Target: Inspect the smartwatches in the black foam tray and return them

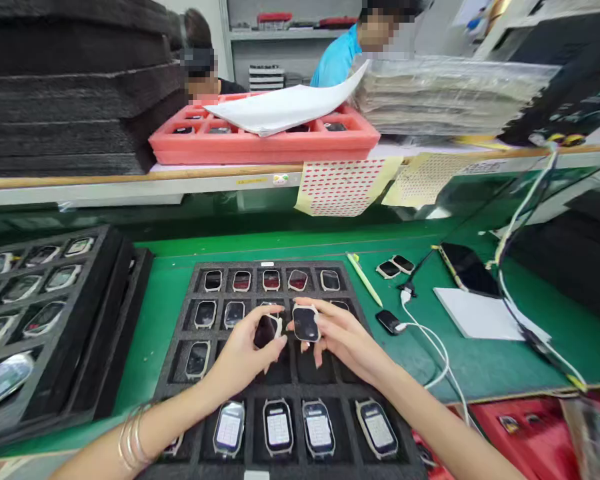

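The left hand (pixel 245 345) grips a smartwatch case (pixel 267 331), with the thumb on its near side and a finger along its far edge. The right hand (pixel 341 331) grips a second smartwatch case (pixel 306 323), with fingers at its far edge and right side. Both cases sit at the fingertips, just beside each other, above the middle of a black foam tray (pixel 350 293). The left-hand case is tilted; the right-hand case shows its dark screen to the viewer.

The tray lies on a green work surface (pixel 147 347). Its far row holds five dark-screened watch cases; the near row holds cases with lit screens, including one (pixel 279 427) near the centre. The left forearm partly covers the near left compartment.

To the left stands a stack of black foam trays (pixel 87 300), the top one loaded with watch cases. To the right of the middle tray lie a pale green pen (pixel 364 280), two small watch cases (pixel 396 267), a black device (pixel 390 322) connected to a white cable (pixel 443 350), and, farther right, a smartphone (pixel 470 270) touching a white pad (pixel 460 313).
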Demonstrator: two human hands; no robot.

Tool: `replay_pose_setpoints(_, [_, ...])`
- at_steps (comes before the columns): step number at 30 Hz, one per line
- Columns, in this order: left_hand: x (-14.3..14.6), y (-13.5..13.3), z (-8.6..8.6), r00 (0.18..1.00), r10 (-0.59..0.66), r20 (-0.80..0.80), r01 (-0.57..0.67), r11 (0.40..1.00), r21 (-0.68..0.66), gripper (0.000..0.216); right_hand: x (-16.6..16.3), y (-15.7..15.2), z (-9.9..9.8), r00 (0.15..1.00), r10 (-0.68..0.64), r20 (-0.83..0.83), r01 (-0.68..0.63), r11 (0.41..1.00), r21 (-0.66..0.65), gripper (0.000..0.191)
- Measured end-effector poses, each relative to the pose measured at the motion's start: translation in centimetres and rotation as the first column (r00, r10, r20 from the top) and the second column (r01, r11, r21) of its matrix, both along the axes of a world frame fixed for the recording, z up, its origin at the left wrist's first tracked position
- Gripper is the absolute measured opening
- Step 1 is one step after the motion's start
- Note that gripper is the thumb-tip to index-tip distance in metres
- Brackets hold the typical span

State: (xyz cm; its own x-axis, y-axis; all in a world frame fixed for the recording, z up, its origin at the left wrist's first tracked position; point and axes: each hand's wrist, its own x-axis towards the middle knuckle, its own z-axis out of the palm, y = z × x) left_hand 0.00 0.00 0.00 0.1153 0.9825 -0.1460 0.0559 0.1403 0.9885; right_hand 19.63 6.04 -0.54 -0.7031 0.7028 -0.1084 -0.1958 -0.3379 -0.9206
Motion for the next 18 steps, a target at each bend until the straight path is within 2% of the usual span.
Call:
replay_pose_setpoints(6, [1.0,-1.2,0.1,0.999,0.031,-0.029,-0.031,0.999,-0.009,0.046,0.2,-0.1,0.2,0.996,-0.086,-0.015,0.087,0.992,0.089,0.028])
replay_pose_setpoints(11, [0.8,-1.4,0.3,0.998,0.04,-0.048,-0.04,0.999,0.008,0.045,0.0,-0.4,0.4,0.999,-0.02,-0.048,0.019,1.0,-0.005,0.03])
replay_pose_setpoints(18, [0.4,-1.1,-0.7,0.997,0.034,-0.064,-0.034,0.999,-0.001,0.045,-0.1,-1.0,0.7,0.998,-0.003,-0.055,-0.001,0.998,-0.061,0.031])
